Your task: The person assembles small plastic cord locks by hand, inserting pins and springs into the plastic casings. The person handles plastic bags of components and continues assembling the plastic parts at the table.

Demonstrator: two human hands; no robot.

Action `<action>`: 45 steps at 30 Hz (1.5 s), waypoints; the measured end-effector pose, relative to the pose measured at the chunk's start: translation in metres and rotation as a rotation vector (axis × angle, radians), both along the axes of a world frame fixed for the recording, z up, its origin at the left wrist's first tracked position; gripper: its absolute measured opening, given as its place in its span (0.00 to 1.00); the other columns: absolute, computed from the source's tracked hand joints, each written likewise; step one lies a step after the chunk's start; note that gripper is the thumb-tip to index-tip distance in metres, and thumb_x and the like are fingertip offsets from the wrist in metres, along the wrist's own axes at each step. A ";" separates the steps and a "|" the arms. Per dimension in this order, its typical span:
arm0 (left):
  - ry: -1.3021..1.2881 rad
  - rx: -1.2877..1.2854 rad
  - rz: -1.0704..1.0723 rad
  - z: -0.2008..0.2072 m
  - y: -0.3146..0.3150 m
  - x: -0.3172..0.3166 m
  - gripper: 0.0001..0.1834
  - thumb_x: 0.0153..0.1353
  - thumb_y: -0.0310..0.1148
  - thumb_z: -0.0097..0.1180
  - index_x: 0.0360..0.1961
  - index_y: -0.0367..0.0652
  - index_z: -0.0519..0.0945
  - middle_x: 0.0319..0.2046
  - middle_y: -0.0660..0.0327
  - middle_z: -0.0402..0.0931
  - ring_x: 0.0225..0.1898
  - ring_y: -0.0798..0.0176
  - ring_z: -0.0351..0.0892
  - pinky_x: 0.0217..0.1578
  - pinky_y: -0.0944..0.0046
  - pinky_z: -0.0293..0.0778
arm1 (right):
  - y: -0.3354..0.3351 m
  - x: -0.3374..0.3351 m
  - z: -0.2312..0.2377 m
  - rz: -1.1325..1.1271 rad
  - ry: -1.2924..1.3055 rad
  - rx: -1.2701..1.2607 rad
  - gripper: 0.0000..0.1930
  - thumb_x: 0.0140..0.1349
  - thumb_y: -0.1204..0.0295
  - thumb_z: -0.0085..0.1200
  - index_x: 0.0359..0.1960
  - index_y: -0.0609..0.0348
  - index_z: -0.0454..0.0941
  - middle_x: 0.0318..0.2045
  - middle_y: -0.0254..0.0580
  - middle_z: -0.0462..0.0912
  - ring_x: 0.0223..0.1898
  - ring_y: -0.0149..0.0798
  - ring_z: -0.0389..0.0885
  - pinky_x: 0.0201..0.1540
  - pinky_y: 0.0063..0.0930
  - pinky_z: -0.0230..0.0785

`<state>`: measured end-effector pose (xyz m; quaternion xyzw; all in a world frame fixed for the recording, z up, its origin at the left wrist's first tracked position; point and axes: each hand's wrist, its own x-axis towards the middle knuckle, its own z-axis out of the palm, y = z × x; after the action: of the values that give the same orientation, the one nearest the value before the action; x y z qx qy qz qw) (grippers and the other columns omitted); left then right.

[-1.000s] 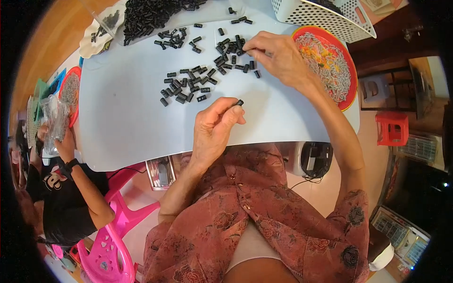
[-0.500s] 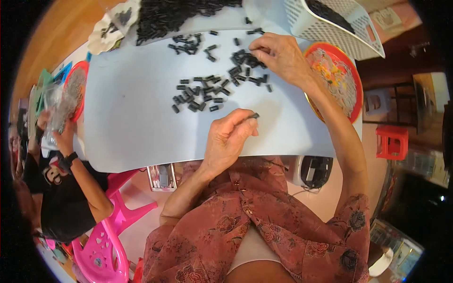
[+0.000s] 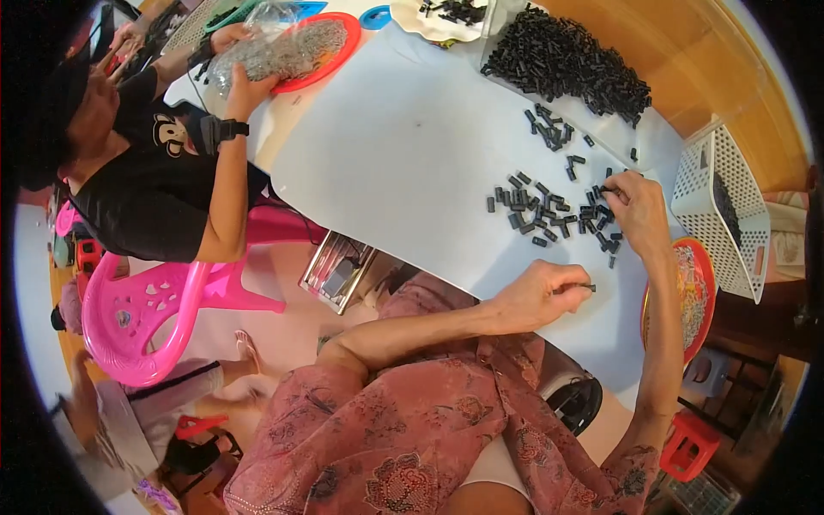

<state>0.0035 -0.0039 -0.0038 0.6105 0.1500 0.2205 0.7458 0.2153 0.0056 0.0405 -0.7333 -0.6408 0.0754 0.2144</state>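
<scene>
My left hand (image 3: 549, 296) is closed near the table's front edge, a small black cylindrical piece (image 3: 590, 287) pinched between thumb and fingertips. Farther right and away from me, my right hand (image 3: 639, 215) reaches down to the loose pieces. Its thumb and forefinger close on another black piece (image 3: 607, 190) at the edge of a scattered group. Left of that hand lies a loose cluster of the same short black pieces (image 3: 532, 206). A smaller group (image 3: 549, 129) sits farther back, by a clear tray (image 3: 584, 112) heaped with many more.
A red-rimmed round tray (image 3: 709, 292) of clear and coloured bits stands beside my right forearm. Behind it is a white perforated basket (image 3: 704, 172). At left, a person in black (image 3: 163, 172) handles a clear bag (image 3: 266, 60) over a red tray (image 3: 350, 43). A pink chair (image 3: 146, 326) stands below.
The view has turned left, so the table appears rotated and more of the other person shows. My left hand still pinches its piece; my right hand stays over the far pieces, its fingertips now on one.
</scene>
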 end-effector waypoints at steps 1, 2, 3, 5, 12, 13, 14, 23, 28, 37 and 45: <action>-0.004 0.008 0.002 0.000 0.000 -0.001 0.08 0.61 0.32 0.51 0.33 0.36 0.76 0.19 0.62 0.72 0.21 0.72 0.65 0.23 0.67 0.64 | 0.001 0.000 0.000 0.002 -0.001 0.004 0.07 0.48 0.80 0.58 0.31 0.66 0.79 0.26 0.50 0.79 0.26 0.45 0.79 0.32 0.33 0.71; -0.008 0.010 0.002 0.000 0.000 0.000 0.08 0.61 0.32 0.51 0.33 0.36 0.76 0.19 0.62 0.72 0.21 0.72 0.65 0.23 0.67 0.64 | 0.001 0.004 0.000 -0.012 0.027 -0.021 0.07 0.48 0.81 0.58 0.31 0.66 0.79 0.25 0.49 0.79 0.25 0.42 0.78 0.31 0.31 0.70; 0.005 -0.003 -0.005 0.000 0.000 0.000 0.08 0.61 0.32 0.51 0.33 0.36 0.76 0.19 0.63 0.72 0.21 0.72 0.65 0.23 0.68 0.64 | 0.000 0.005 0.000 -0.026 0.055 -0.046 0.07 0.47 0.81 0.58 0.31 0.66 0.79 0.23 0.48 0.79 0.23 0.39 0.78 0.30 0.30 0.70; 0.018 -0.016 -0.013 0.000 0.001 0.000 0.09 0.61 0.32 0.51 0.33 0.36 0.76 0.19 0.63 0.71 0.21 0.72 0.65 0.23 0.68 0.64 | 0.000 0.005 0.000 -0.051 0.072 -0.039 0.08 0.47 0.81 0.58 0.31 0.66 0.79 0.21 0.47 0.78 0.22 0.37 0.76 0.28 0.28 0.69; 0.049 -0.003 -0.055 0.000 0.000 0.000 0.08 0.62 0.30 0.51 0.35 0.36 0.77 0.20 0.64 0.74 0.24 0.74 0.68 0.25 0.69 0.65 | -0.010 0.006 -0.003 -0.113 0.161 0.049 0.10 0.47 0.82 0.56 0.34 0.65 0.79 0.20 0.43 0.78 0.21 0.28 0.74 0.27 0.24 0.68; 0.012 -0.002 -0.019 -0.001 -0.001 0.002 0.07 0.62 0.30 0.51 0.33 0.36 0.76 0.19 0.65 0.72 0.22 0.74 0.65 0.23 0.70 0.64 | -0.012 0.006 -0.005 -0.123 0.181 0.086 0.13 0.48 0.81 0.55 0.38 0.64 0.79 0.22 0.43 0.80 0.23 0.28 0.75 0.29 0.23 0.69; -0.020 -0.019 -0.009 -0.003 -0.003 0.003 0.07 0.61 0.30 0.51 0.32 0.35 0.76 0.19 0.65 0.73 0.22 0.75 0.66 0.23 0.70 0.64 | -0.014 0.009 -0.006 -0.118 0.181 0.111 0.13 0.49 0.80 0.55 0.39 0.64 0.80 0.24 0.43 0.80 0.24 0.29 0.76 0.31 0.22 0.70; 0.111 0.027 -0.036 -0.003 0.007 -0.003 0.09 0.64 0.28 0.50 0.39 0.31 0.77 0.29 0.62 0.78 0.32 0.71 0.76 0.38 0.70 0.72 | -0.032 0.012 -0.005 -0.172 0.899 0.009 0.11 0.60 0.73 0.53 0.41 0.63 0.82 0.26 0.28 0.78 0.26 0.21 0.68 0.31 0.15 0.63; 0.112 0.005 -0.082 0.002 0.002 0.003 0.09 0.64 0.27 0.50 0.38 0.32 0.77 0.29 0.62 0.78 0.31 0.70 0.76 0.37 0.70 0.72 | -0.057 0.016 -0.005 -0.267 0.879 0.050 0.09 0.59 0.73 0.54 0.39 0.63 0.83 0.22 0.27 0.77 0.24 0.20 0.69 0.26 0.16 0.63; 0.102 0.001 0.040 0.005 -0.001 -0.005 0.09 0.63 0.26 0.49 0.39 0.30 0.77 0.28 0.60 0.78 0.31 0.69 0.76 0.36 0.69 0.71 | -0.063 -0.035 -0.017 -0.211 0.607 0.207 0.07 0.54 0.75 0.57 0.34 0.60 0.83 0.28 0.37 0.84 0.29 0.24 0.78 0.33 0.21 0.71; 0.124 0.040 0.014 0.006 -0.001 0.005 0.09 0.64 0.27 0.50 0.39 0.31 0.77 0.28 0.62 0.78 0.30 0.71 0.76 0.35 0.72 0.70 | -0.096 -0.042 -0.018 -0.354 0.932 0.294 0.07 0.55 0.77 0.55 0.34 0.60 0.84 0.27 0.37 0.84 0.29 0.25 0.82 0.31 0.19 0.72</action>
<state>0.0089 -0.0051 0.0021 0.6365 0.1959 0.1905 0.7212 0.1728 -0.0899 0.0227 -0.6811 -0.3472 0.2660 0.5872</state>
